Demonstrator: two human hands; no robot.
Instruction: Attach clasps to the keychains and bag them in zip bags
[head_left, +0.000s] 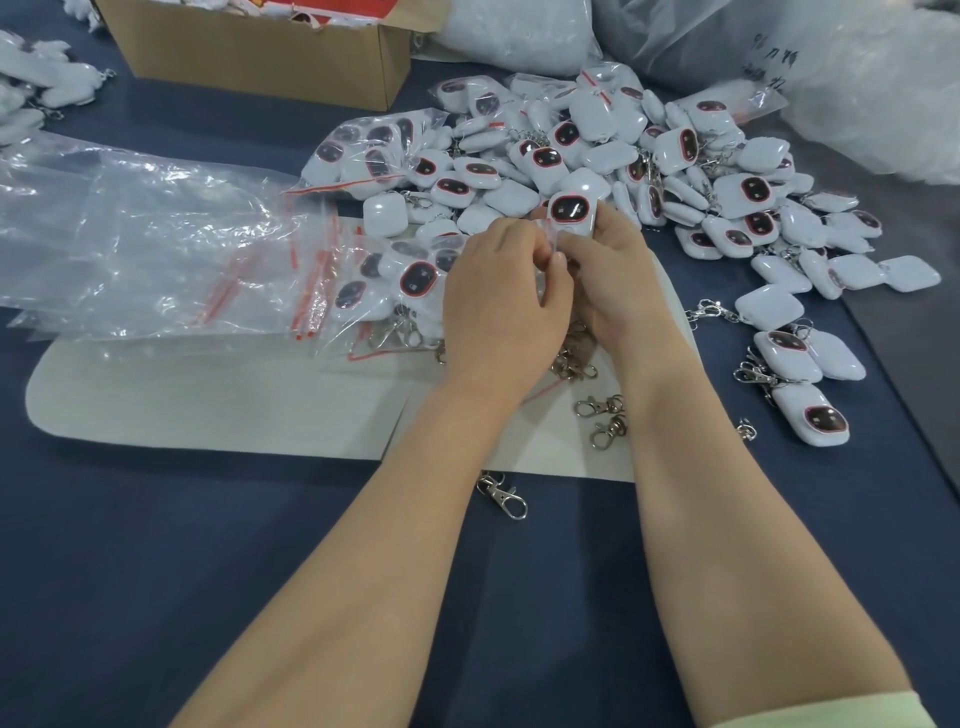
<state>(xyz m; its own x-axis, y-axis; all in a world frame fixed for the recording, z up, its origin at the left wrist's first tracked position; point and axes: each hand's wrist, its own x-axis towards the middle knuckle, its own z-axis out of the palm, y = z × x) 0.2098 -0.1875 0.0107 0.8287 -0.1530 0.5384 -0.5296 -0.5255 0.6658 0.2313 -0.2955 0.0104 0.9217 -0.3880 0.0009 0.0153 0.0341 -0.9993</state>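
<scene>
A mat lies on the table across the middle of the frame, with a stack of zip bags on its left part and loose clasps on its lower right part. The pile of keychains spreads behind it to the upper right, and a box stands at the upper left. At centre, the left hand and right hand meet over the mat around one keychain.

Cardboard box stands beyond white mat.

A white, dark-faced keychain is held upright beside the keychain pile; silver clasps are scattered nearer, zip bags stacked leftward.
</scene>
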